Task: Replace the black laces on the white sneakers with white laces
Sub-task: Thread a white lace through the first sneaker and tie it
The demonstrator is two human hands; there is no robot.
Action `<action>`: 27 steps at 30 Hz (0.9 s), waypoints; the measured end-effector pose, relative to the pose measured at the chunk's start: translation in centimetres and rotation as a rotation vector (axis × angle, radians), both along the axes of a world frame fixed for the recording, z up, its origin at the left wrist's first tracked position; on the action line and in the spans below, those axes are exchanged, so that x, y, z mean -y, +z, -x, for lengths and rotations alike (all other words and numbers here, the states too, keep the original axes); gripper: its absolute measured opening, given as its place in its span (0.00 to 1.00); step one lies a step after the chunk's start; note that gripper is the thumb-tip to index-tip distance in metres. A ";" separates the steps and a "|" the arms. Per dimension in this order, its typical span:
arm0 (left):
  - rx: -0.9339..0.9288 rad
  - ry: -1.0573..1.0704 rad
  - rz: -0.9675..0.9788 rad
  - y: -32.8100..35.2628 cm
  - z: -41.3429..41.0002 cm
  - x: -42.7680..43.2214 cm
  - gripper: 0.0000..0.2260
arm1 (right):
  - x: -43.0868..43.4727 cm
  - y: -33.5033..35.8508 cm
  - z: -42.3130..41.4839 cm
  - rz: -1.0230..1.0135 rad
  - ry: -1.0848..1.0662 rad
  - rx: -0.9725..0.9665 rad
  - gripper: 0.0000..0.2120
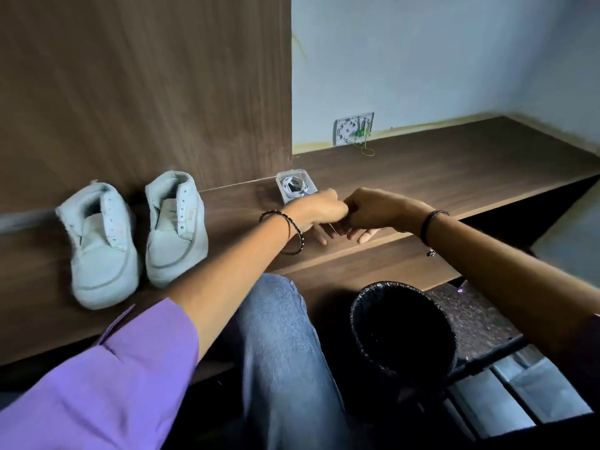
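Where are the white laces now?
In the head view, the white laces lie in a clear container at the back of the desk, right of the sneakers, just behind the left hand.

**Meeting of two hands hid what lay between them**

The left hand (316,209) and right hand (376,211) met knuckle to knuckle. Whatever the curled fingers (365,237) pinched, if anything, was too small and too shadowed to tell. Just beyond the left fingers, the hand covered the near end of the clear container (280,180), so only part of the white laces (293,186) showed. Well to the left of the fingers, the sneakers (175,235) were smeared by blur, their eyelets indistinct. Below the right fingers, the inside of the bin (357,306) was lost in black.
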State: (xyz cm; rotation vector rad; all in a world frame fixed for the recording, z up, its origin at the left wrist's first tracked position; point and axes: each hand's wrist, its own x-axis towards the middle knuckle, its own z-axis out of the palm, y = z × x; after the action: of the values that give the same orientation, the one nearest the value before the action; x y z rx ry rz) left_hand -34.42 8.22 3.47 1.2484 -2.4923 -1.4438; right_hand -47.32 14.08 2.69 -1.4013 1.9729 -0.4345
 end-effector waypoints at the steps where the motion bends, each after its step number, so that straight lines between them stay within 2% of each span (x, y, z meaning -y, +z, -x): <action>1: -0.009 0.014 -0.001 0.2 -1.0 0.5 0.13 | 0.5 0.3 -0.9 0.015 0.015 -0.005 0.04; 6: -0.046 0.092 0.039 1.7 -6.8 2.8 0.13 | 3.5 1.6 -5.8 0.082 0.103 -0.015 0.05; 9: -0.059 0.151 0.051 2.6 -10.2 4.2 0.11 | 5.3 2.6 -9.0 0.112 0.175 -0.021 0.10; 12: -0.048 0.204 0.086 3.0 -13.7 5.8 0.12 | 7.7 3.1 -12.0 0.113 0.231 -0.087 0.03; 15: -0.042 0.240 0.129 3.2 -16.8 7.3 0.13 | 9.8 3.4 -14.9 0.141 0.244 -0.055 0.06; 21: -0.036 0.367 0.339 3.0 -22.5 10.5 0.11 | 12.7 4.0 -20.4 0.297 0.298 -0.085 0.09; 27: -0.002 0.579 0.646 1.2 -27.1 13.6 0.08 | 15.9 3.1 -23.4 0.476 0.277 -0.217 0.10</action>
State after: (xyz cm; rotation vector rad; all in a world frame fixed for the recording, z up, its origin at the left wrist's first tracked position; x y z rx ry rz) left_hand -7.28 -5.38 4.68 1.5825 -2.0437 -0.4586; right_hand -23.87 -1.82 5.75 -2.0644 1.8723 -0.6766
